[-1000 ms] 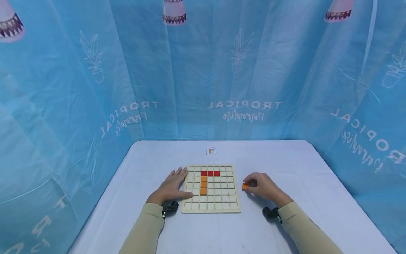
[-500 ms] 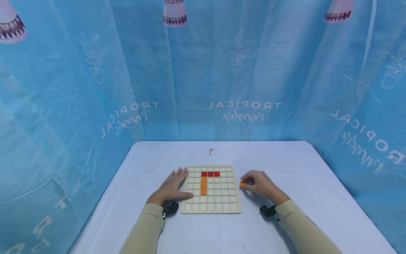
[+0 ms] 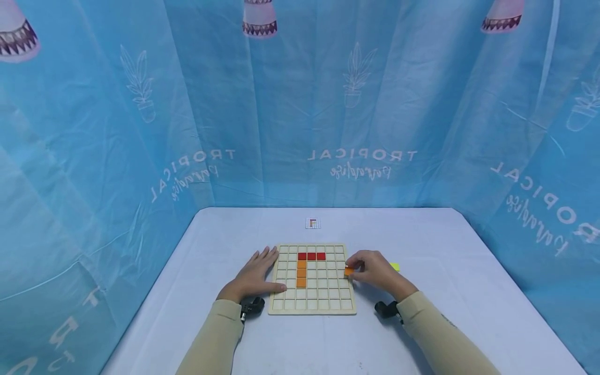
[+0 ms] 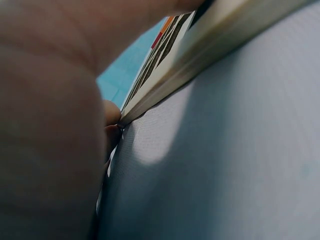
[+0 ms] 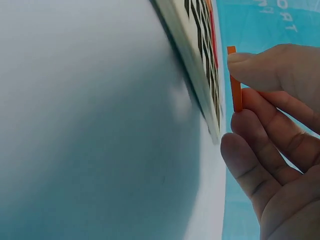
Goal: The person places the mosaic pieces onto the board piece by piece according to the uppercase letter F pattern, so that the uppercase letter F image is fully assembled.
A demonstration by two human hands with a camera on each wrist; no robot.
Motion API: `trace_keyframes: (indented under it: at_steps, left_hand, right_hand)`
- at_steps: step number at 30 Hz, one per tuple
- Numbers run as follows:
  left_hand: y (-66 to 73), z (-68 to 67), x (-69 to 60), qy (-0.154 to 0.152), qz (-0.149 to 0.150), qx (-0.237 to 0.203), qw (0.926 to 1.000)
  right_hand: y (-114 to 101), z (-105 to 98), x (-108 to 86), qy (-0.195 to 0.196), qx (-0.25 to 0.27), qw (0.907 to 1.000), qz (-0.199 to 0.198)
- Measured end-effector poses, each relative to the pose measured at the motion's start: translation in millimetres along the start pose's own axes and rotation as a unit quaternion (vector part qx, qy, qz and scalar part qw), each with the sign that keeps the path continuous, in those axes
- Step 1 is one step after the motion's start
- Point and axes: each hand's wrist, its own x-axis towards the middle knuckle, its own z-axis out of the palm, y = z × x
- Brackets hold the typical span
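A pale gridded wooden board (image 3: pixel 329 300) lies on the white table in the head view. Three red tiles (image 3: pixel 311 256) form a row near its far side, and three orange tiles (image 3: pixel 301 273) run down from the row's left end. Spread along the board's left edge is my left hand (image 3: pixel 253 276), its thumb lying over the grid. My right hand (image 3: pixel 377 271) pinches a loose orange tile (image 5: pixel 235 82) between thumb and fingers, at the board's right edge. In the right wrist view this tile stands edge-on, apart from the board.
Past the board lies a small printed card (image 3: pixel 313 223) with a coloured grid pattern. A yellow-green piece (image 3: pixel 395 266) shows partly from behind my right hand. Blue curtains (image 3: pixel 300 130) hang around the table (image 3: pixel 309 349).
My right hand has moved left with the orange tile, from beside the board to its right edge. The yellow-green piece has come into sight behind it. My left hand stays put.
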Motion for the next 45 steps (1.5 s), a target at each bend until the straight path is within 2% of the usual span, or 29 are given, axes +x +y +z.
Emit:
trace_keyframes:
  at_steps: [16,26,34,38,45]
  left_hand:
    - [0.9,0.4,-1.3,0.002,-0.003,-0.002,1.0]
    - [-1.0,-0.6,-2.2,0.001,-0.001,-0.012,0.9999]
    - [0.8,-0.4,-2.0,0.0,-0.008,-0.013,0.9999]
    - [2.0,-0.6,-2.4,0.001,-0.013,-0.018,0.9998]
    - [1.0,0.9,-1.0,0.002,-0.013,-0.012,0.9998]
  right_hand:
    - [-28.3,20.2,13.4,-0.039,-0.01,0.999,-0.016]
    - [-46.0,33.3,20.4,-0.053,-0.025,0.9962,-0.063]
    - [-60.2,48.8,25.0,-0.069,-0.028,0.9942,-0.077]
    - [-65.7,56.5,26.3,-0.079,-0.032,0.9909,-0.104]
    - [-74.5,69.0,27.9,-0.094,-0.04,0.987,-0.124]
